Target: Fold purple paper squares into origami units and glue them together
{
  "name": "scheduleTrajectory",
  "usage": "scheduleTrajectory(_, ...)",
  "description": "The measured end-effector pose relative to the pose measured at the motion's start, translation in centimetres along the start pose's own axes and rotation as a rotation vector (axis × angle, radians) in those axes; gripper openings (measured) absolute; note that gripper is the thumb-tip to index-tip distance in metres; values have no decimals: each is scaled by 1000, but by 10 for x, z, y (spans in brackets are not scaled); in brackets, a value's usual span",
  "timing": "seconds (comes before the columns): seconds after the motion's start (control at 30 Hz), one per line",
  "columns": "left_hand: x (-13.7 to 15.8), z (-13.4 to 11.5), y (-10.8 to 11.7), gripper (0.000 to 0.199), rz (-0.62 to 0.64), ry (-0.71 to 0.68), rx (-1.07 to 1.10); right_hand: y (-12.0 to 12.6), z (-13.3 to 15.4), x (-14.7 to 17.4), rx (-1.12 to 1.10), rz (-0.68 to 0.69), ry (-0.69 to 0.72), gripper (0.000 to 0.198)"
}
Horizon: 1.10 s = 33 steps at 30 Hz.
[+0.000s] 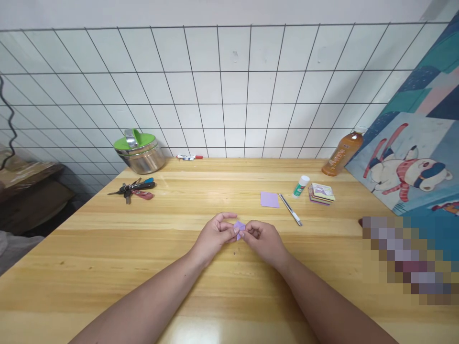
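Between my two hands is a small folded piece of purple paper [239, 229]. My left hand [216, 234] pinches its left side between thumb and fingers, with the index finger stretched out above. My right hand [264, 240] grips the right side with thumb and fingertips, the other fingers curled. Parts of the paper are hidden by my fingertips. A flat square of purple paper [269, 199] lies beyond my right hand. Beside it, at an angle, rests a slim white and grey utility knife or pen-like tool [290, 209].
A glue stick [300, 187] stands near a stack of coloured paper squares [322, 194]. An orange drink bottle [343, 152] is at the back right. Keys [133, 188], a steel pot with a green lid [140, 153] and a marker [190, 156] lie back left on the wooden table [118, 248].
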<state>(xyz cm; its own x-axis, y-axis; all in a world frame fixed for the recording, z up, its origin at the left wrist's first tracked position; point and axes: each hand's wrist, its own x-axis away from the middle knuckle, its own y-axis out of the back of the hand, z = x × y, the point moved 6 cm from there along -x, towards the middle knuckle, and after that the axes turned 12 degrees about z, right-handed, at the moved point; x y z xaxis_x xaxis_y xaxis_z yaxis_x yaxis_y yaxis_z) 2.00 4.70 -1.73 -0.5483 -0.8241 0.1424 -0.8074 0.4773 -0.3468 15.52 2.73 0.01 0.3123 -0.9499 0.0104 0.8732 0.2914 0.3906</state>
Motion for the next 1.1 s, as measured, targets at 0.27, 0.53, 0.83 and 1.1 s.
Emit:
scheduleTrajectory(0.27, 7, 2, -27, 27, 122, 54, 383, -6, 2, -1, -297, -42, 3, 21)
scheduleTrajectory(0.53, 4, -6, -8, 23, -25, -22, 80, 4, 29, 13, 332, -148, 184, 15)
scheduleTrajectory(0.83, 8, -4, -11, 13, 115, 58, 149, 2, 47, 18, 677, -17, 522, 33)
scheduleTrajectory(1.1, 7, 2, -17, 16, 171, 110, 404, 2, 45, 22, 877, -169, 434, 25)
